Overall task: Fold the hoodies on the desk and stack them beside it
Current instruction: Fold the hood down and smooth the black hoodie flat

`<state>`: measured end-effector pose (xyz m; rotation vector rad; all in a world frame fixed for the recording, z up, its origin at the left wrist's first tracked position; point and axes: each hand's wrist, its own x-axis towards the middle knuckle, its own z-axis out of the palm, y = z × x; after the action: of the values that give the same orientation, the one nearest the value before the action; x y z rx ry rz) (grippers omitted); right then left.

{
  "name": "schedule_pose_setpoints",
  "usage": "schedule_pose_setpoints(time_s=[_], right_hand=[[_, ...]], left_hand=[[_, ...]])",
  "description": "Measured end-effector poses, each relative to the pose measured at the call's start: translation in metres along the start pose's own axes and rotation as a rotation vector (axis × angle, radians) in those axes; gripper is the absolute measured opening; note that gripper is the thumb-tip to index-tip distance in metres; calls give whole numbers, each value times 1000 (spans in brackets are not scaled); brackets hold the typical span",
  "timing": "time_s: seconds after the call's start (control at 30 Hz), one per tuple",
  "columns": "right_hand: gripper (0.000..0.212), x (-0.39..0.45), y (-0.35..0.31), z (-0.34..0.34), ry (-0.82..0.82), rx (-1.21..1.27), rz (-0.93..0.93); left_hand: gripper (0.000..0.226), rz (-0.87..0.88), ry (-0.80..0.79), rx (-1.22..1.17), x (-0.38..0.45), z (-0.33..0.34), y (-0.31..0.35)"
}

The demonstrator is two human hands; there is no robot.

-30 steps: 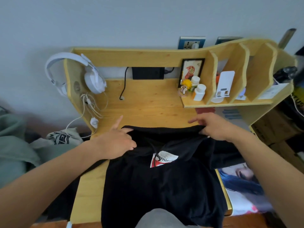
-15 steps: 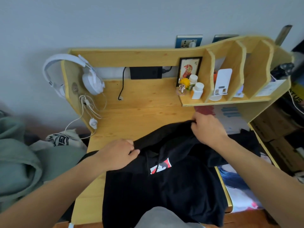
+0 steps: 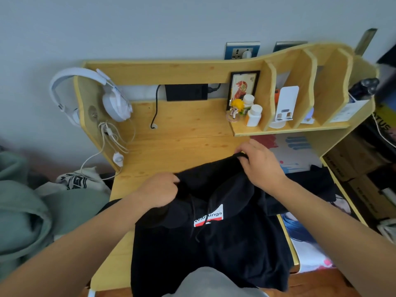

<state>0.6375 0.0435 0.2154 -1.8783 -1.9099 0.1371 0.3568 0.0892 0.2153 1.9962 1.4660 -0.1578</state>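
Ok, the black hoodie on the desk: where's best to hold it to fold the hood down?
Probably the hood's top edge of the black hoodie, at its two ends, coming from the near side over the cloth. The edge is bunched and raised off the desk, so fingers can curl round it, as the left hand and right hand do now.

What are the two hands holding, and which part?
Both hold the black cotton hoodie by its hood edge: left hand at the left, right hand at the far end.
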Motion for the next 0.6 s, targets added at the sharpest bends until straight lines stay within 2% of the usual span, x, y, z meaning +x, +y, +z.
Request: schedule_pose_setpoints(time_s=[0.07, 0.1, 0.13, 0.17, 0.23, 0.27, 0.37, 0.47, 0.57, 0.6], right_hand=[[24, -7, 16, 2, -150, -191, -25], [27, -10, 22, 2, -265, -276, 23], [30, -11, 26, 0, -375, -342, 110], [31, -10, 27, -4, -412, -338, 221], [31, -4, 26, -8, -224, -235, 373], [32, 0, 24, -7, -184, -205, 398], [38, -2, 23, 0, -368, -112, 514], [30, -3, 36, -1, -130, 182, 755], [33, -19, 25, 10, 91, 818, 958], [33, -32, 13, 20, 214, 902, 985]], left_hand=[[41, -28, 336, -21, 3, -5, -6], [37, -34, 434, -1, 4, -7, -8], [34, -34, 466, 31, 3, -8, -9], [33, -24, 440, 82, 3, -8, -8], [39, 3, 320, 223, 5, -7, -6], [41, 5, 270, 282, 6, -7, -7], [45, 30, 235, 331, 11, -12, -11], [55, 102, 230, 280, 14, -13, -7], [59, 60, 116, 69, 16, -13, 5], [62, 24, 79, 0, 19, -15, 7]])
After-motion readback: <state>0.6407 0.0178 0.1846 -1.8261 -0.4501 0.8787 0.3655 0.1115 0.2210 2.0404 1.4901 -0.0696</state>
